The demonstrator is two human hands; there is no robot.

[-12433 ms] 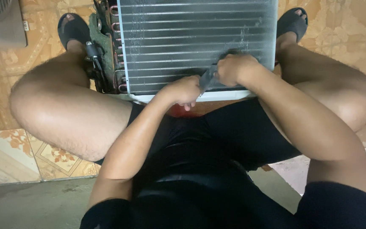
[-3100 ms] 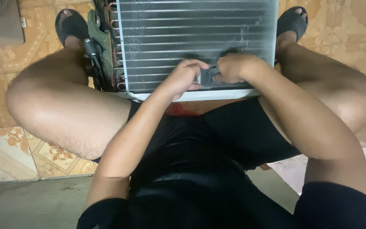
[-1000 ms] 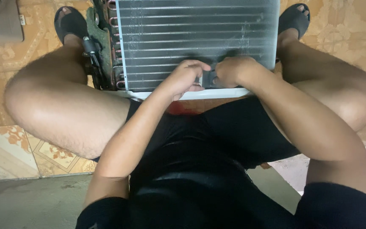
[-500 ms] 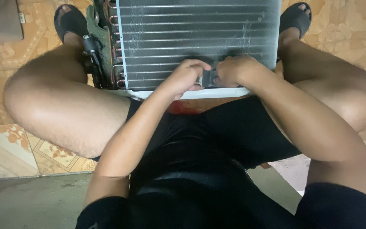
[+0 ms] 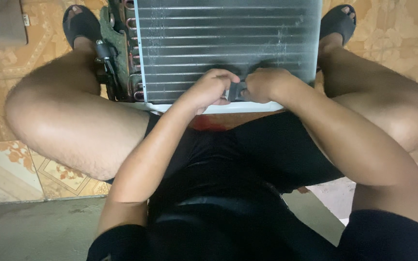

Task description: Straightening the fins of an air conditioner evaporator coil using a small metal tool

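Note:
A finned metal coil [image 5: 223, 43] with copper tube bends on its left end stands on the floor between my legs. My left hand [image 5: 210, 88] and my right hand [image 5: 266, 85] meet at its lower edge. Both grip a small dark tool [image 5: 235, 91] pressed against the fins. Most of the tool is hidden by my fingers.
My knees spread to either side, with dark sandals [image 5: 78, 24] on my feet at the coil's top corners. Patterned orange floor tiles [image 5: 6, 164] lie to the left. A grey box [image 5: 1, 21] sits at the top left corner.
My left hand has come up from the coil's lower rim to join the right hand on the tool. Over the last second both hands have hardly moved.

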